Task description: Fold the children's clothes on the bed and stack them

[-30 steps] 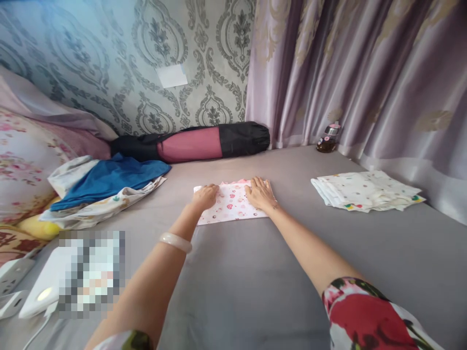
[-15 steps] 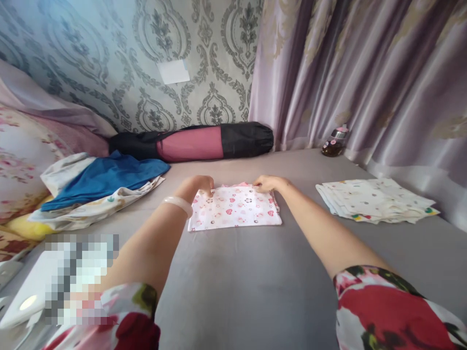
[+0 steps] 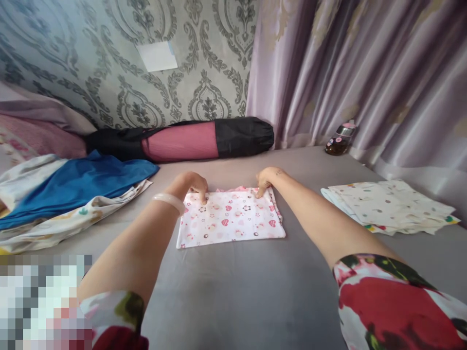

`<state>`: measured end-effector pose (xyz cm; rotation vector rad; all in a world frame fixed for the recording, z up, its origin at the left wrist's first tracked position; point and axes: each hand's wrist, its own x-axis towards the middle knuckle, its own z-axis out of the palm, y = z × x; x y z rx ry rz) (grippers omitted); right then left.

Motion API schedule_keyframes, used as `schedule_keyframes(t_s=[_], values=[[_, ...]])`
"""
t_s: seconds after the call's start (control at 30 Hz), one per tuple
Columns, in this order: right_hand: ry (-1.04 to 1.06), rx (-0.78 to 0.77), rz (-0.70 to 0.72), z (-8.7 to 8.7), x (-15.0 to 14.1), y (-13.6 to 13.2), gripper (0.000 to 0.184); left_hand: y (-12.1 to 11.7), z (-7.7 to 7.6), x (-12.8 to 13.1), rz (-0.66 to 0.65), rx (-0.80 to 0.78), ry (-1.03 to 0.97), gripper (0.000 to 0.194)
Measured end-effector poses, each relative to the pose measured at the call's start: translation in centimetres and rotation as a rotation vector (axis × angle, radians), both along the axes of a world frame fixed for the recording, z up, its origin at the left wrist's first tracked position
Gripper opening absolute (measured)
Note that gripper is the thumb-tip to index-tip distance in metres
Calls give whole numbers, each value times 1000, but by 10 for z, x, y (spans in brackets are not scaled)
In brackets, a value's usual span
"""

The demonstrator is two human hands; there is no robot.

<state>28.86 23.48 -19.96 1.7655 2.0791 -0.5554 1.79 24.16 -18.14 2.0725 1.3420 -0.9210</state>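
Observation:
A folded white cloth [image 3: 233, 218] printed with pink hearts and flowers lies flat on the grey bed sheet [image 3: 226, 296]. My left hand [image 3: 197, 185], with a pale bangle behind it on the wrist, grips the cloth's far left corner, thumb on top. At the far right corner my right hand [image 3: 264, 181] pinches the same cloth, its thumb pressing down on the print. The other fingers of both hands are tucked behind the far edge and mostly hidden. A bit of pink fabric shows beyond that edge, between the hands.
Left lies a heap with a blue cloth [image 3: 83, 182] over patterned white ones. A stack of folded printed cloths [image 3: 394, 204] is at right. Along the wall runs a black and pink roll [image 3: 182, 141]. A bottle [image 3: 341, 138] stands by the curtain [image 3: 310, 73].
The view has shifted, so the cloth sits slightly nearer and larger. Both thumbs now point down onto the cloth near its far corners, and the wrists are bent higher.

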Motion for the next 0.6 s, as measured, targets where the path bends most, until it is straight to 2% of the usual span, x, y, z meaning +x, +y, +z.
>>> schedule_keyframes(t_s=[0.1,0.27,0.4,0.5,0.6], values=[[71,20,-103,-4,0,6,75,5,-7,-3,30,26,-39,59],[74,21,-79,-2,-4,0,67,2,-9,-10,17,136,-159,45],[-1,-20,-42,6,-3,-25,61,-14,-1,-10,37,168,-145,42],[31,66,-55,10,-1,-50,54,-35,2,-10,75,234,-113,44],[128,173,-106,11,1,-75,43,-59,-1,-12,119,364,-164,46]])
